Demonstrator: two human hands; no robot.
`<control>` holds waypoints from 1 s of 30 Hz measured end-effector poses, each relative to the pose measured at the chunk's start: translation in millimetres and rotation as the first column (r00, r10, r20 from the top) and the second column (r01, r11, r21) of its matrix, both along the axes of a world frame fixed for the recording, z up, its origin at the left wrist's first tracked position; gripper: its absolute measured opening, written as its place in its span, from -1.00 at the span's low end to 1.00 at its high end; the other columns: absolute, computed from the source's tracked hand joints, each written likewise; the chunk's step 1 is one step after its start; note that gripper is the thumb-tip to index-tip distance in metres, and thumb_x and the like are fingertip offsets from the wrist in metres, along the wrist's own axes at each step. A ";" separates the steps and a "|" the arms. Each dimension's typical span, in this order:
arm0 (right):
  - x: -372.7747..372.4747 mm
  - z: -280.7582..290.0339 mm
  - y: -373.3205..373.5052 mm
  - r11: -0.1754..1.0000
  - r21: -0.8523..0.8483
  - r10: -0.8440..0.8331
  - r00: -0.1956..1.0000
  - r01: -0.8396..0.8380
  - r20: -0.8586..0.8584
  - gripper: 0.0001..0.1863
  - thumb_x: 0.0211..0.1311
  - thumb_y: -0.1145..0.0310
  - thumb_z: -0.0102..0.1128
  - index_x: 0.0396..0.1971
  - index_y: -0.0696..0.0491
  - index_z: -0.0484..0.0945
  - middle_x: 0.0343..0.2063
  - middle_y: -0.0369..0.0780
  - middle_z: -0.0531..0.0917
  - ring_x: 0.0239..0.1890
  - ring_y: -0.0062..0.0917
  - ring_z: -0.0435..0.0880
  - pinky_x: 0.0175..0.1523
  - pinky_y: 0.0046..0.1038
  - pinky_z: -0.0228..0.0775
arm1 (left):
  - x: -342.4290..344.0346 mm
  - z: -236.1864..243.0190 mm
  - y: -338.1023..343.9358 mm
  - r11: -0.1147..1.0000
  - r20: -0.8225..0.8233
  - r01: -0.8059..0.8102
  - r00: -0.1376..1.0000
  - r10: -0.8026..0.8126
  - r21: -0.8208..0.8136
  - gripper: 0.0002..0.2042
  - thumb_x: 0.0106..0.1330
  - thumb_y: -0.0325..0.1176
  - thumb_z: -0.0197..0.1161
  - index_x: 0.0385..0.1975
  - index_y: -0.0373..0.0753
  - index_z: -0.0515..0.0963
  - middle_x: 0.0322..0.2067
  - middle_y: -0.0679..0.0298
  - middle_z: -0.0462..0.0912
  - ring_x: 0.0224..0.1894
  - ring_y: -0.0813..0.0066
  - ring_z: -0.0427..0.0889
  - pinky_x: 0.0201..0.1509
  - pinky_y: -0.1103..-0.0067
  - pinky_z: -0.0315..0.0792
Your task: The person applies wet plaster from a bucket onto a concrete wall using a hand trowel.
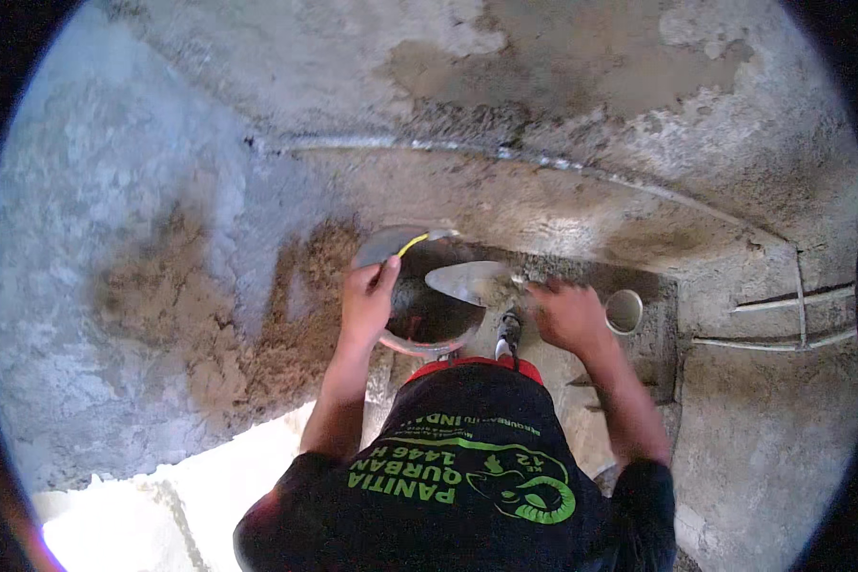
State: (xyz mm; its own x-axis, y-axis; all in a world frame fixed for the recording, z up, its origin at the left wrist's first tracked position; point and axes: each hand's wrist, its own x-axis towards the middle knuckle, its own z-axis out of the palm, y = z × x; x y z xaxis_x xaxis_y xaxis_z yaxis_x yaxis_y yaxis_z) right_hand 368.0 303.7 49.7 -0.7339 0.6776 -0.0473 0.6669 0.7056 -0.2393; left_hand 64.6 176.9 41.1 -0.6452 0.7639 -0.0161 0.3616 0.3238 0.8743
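Note:
My left hand (367, 296) is closed on a grey, flat tool (379, 244) with a yellow strip, held over the rim of a round bucket (424, 345) with dark, wet-looking contents. In my right hand (564, 310) is a trowel (462, 281) with a pale pointed blade, held level over the bucket's right part. My fingers wrap round its handle, which is partly hidden.
A rough plastered wall (162, 267) stands at left, with bright light below it. A pale conduit (658, 186) runs across ahead and branches at right. A white round pipe or container (624, 312) sits right of my right hand. My shod foot (507, 334) shows below the trowel.

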 end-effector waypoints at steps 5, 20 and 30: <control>-100.6 38.3 -55.8 0.939 -0.105 0.342 0.851 -0.329 0.398 -0.81 0.14 0.29 0.12 -0.32 -0.05 0.69 -0.29 -0.18 0.70 -0.18 -0.34 0.72 -0.16 -0.20 0.50 | -9.5 5.2 -29.6 0.981 -0.102 0.184 0.979 -0.177 0.063 -0.57 0.40 -0.19 0.24 -0.63 -0.41 0.44 -0.71 0.38 0.31 -0.54 0.60 0.31 -0.38 0.53 0.26; -125.2 -38.3 -102.2 0.839 -0.363 0.541 0.684 -0.405 0.489 -0.80 -0.05 0.32 0.26 -0.41 0.03 0.74 -0.41 -0.14 0.75 -0.26 -0.29 0.77 -0.19 -0.22 0.62 | 6.7 -23.0 -14.6 0.970 0.087 0.241 0.966 -0.242 0.025 -0.55 0.37 -0.16 0.27 -0.63 -0.42 0.43 -0.74 0.32 0.21 -0.59 0.59 0.16 -0.53 0.45 0.10; -18.5 -33.3 -95.9 0.852 -0.447 0.374 0.914 -0.271 0.159 -0.66 -0.13 0.21 0.32 -0.26 -0.04 0.69 -0.36 -0.09 0.71 -0.24 -0.12 0.70 -0.10 -0.11 0.55 | 42.7 -10.5 -19.5 0.863 0.137 0.504 0.853 -0.503 0.028 -0.52 0.38 -0.20 0.26 -0.71 -0.37 0.31 -0.73 0.44 0.13 -0.57 0.65 0.11 -0.49 0.51 0.11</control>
State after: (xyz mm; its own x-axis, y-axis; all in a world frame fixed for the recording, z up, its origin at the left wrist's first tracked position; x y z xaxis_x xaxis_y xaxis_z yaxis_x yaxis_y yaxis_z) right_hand 349.5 207.8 16.3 -0.8399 0.2857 -0.4614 0.4906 0.7632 -0.4205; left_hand 107.3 157.4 30.6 -0.1635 0.9831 -0.0829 0.3559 0.1372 0.9244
